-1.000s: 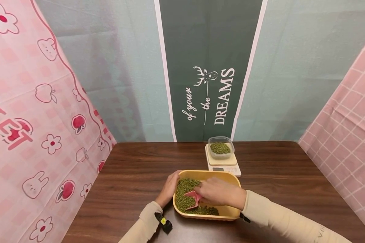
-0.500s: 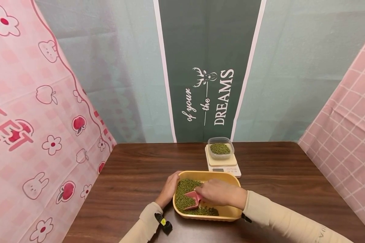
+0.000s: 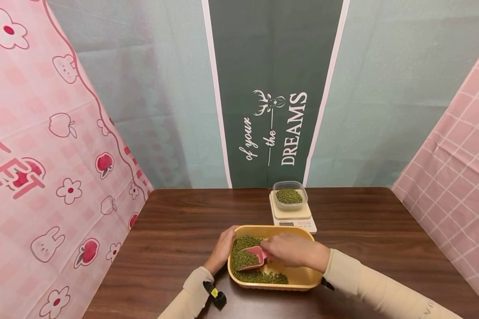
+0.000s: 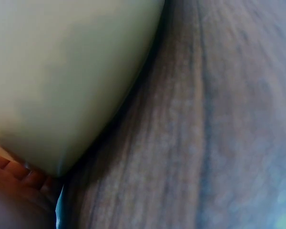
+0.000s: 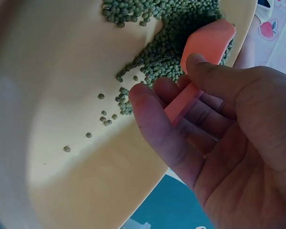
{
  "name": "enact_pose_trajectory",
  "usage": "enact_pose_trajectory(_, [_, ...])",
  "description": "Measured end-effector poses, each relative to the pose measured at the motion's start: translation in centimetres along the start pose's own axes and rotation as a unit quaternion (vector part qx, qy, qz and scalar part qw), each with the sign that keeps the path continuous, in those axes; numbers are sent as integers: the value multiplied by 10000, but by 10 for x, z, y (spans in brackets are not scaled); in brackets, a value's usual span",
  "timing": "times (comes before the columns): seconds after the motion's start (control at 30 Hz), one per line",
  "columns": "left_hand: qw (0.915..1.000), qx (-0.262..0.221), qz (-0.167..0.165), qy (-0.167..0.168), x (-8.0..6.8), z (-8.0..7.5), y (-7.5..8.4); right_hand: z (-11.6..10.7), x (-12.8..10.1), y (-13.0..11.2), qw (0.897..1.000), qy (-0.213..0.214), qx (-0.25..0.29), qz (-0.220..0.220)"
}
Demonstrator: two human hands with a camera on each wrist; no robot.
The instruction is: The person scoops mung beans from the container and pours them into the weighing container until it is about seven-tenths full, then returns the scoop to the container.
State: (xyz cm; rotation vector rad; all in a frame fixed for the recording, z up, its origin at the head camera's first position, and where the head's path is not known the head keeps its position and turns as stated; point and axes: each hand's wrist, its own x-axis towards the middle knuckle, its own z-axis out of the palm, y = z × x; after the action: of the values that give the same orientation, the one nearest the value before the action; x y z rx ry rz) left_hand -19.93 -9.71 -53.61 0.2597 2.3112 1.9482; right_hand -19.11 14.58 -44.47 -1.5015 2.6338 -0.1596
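In the head view my right hand point(image 3: 293, 250) pinches the handle of a pink scoop point(image 3: 259, 254) inside a yellow plastic basin point(image 3: 277, 230). Green mung beans point(image 3: 259, 278) lie mostly in the basin's left half, and the scoop's bowl is filled with them. The right wrist view shows the thumb and fingers round the scoop's handle point(image 5: 183, 105). My left hand point(image 3: 222, 248) holds the basin's left end, its fingertips at the rim. From the left wrist, only part of its fingers point(image 4: 21, 174) shows against the basin's outer wall.
Behind the basin stands a white kitchen scale point(image 3: 295, 223) bearing a clear plastic box point(image 3: 305, 199) with mung beans in it. Both are on a dark wooden table point(image 3: 175, 221). Printed cloths point(image 3: 175, 133) hang at the back and sides.
The scoop has pushed into the beans and tilted, and its bowl is now visibly heaped. My right hand has shifted slightly; the left hand stays on the basin.
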Motion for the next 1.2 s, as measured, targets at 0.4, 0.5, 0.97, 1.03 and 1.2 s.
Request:
enact_pose_trajectory(0.4, [10000,-80,7,-28,-1,1,2,-8,-12,6,9991,93,319,252])
enact_pose_trajectory(0.5, [10000,19,53,49,-1,1,2,-9,-15,9,9991,200,286,257])
enact_pose_trajectory(0.97, [9997,188,76,139,1,2,1,-11,-28,19,9984,435,316,194])
enact_pose_trajectory(1.03, [9997,173,85,122,0,2,2,-11,-30,21,9982,503,260,198])
enact_pose_trajectory(1.2, [9992,201,343,39,-1,0,-1,-11,-34,25,9973,717,63,166])
